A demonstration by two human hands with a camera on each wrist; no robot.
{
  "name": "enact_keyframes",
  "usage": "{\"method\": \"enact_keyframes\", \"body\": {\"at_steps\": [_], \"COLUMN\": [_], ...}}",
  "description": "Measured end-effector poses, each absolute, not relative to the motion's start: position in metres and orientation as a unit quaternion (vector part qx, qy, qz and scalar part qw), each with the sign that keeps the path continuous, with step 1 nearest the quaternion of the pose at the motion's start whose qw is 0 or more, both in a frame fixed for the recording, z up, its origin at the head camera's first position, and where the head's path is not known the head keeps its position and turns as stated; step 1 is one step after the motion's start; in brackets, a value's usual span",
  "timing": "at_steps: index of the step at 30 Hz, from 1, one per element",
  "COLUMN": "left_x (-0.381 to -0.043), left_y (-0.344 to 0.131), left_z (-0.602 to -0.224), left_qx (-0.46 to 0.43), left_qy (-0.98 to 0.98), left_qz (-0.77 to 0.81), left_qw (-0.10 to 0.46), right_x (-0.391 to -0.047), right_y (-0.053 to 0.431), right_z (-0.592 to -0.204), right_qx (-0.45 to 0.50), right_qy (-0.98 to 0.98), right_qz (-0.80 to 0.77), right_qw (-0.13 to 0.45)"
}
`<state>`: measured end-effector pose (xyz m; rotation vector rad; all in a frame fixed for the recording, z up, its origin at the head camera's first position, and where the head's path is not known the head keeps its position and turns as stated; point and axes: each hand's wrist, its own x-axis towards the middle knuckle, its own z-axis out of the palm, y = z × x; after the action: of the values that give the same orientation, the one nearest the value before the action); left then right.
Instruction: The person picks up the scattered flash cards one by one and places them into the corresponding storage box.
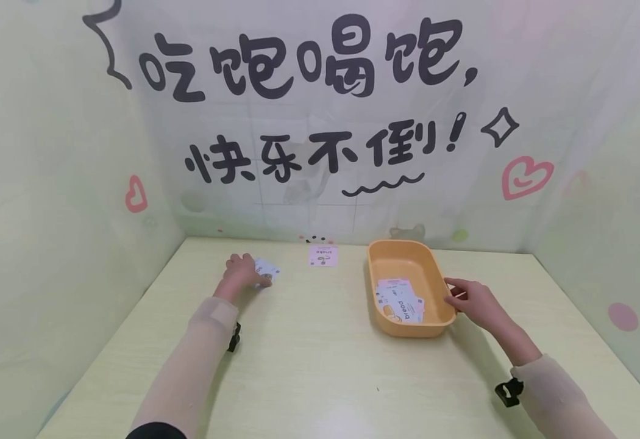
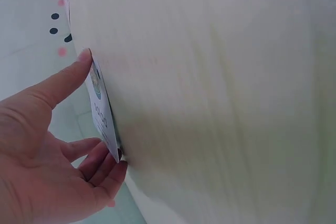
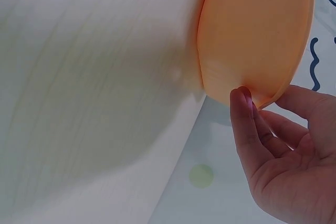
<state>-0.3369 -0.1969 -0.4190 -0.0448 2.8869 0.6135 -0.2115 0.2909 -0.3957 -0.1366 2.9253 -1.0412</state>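
At the table's far left, my left hand holds a small printed card by its opposite edges. In the left wrist view the thumb is at one end of the card and the fingertips are at the other, close over the tabletop. My right hand grips the right side rim of an orange plastic basket, with fingers against its outer wall in the right wrist view. Inside the basket lies a loose pile of cards, the top one reading "bread".
A pink card marked "snake" lies flat near the table's back edge, between the left hand and the basket. The pale wooden table is enclosed by printed cloth walls at the back and both sides.
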Motion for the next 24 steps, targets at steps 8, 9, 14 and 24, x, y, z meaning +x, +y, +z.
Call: {"method": "enact_keyframes", "body": {"at_steps": [8, 9, 14, 24], "left_x": [-0.335, -0.336, -0.339, -0.338], "left_y": [-0.200, -0.200, -0.208, -0.222], "left_z": [-0.420, -0.420, -0.421, -0.427], "left_qx": [-0.011, -0.011, -0.011, -0.021], "left_qy": [0.975, 0.974, 0.973, 0.956], "left_qz": [0.207, 0.209, 0.222, 0.286], "left_qw": [0.086, 0.083, 0.064, 0.057], "right_x": [-0.211, -0.211, -0.212, -0.212], "right_y": [0.291, 0.291, 0.289, 0.290], "right_z": [-0.396, -0.395, -0.391, -0.394], "right_qx": [-0.046, -0.046, -0.048, -0.053], "right_qy": [0.940, 0.940, 0.939, 0.944], "right_qz": [-0.337, -0.337, -0.339, -0.325], "right_qw": [0.017, 0.017, 0.017, 0.012]}}
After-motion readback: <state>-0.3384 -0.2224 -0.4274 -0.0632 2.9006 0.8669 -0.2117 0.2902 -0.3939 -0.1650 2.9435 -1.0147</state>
